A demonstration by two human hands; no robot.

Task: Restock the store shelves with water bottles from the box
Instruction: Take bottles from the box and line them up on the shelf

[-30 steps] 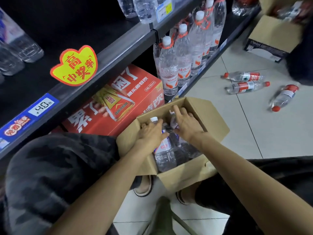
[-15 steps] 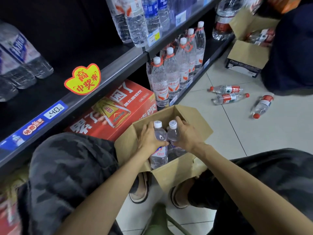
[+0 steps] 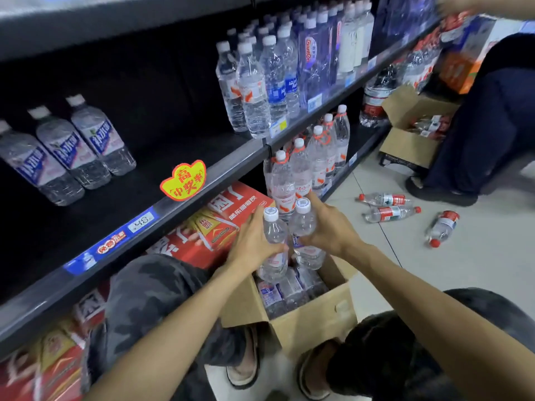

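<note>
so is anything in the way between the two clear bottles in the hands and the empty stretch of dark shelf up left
Nothing visible blocks it. The left hand and right hand hold two clear white-capped water bottles above the brown cardboard box. The dark metal shelf is bare there; only its yellow paper tag sticks up at the edge.

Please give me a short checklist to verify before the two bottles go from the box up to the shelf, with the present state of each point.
1. Left hand grips the left bottle around its body: ok.
2. Right hand grips the right bottle: ok.
3. Caps on both bottles: ok, both white caps are in place.
4. Both bottles are above the cardboard box: ok, though how far their bottoms clear the bottles left inside, cannot tell.
5. Free space on the middle shelf, right of the three blue-labelled bottles: ok.
6. The yellow promotion tag sticks up from the shelf edge in the likely path: not ok, probably go around it.
</note>
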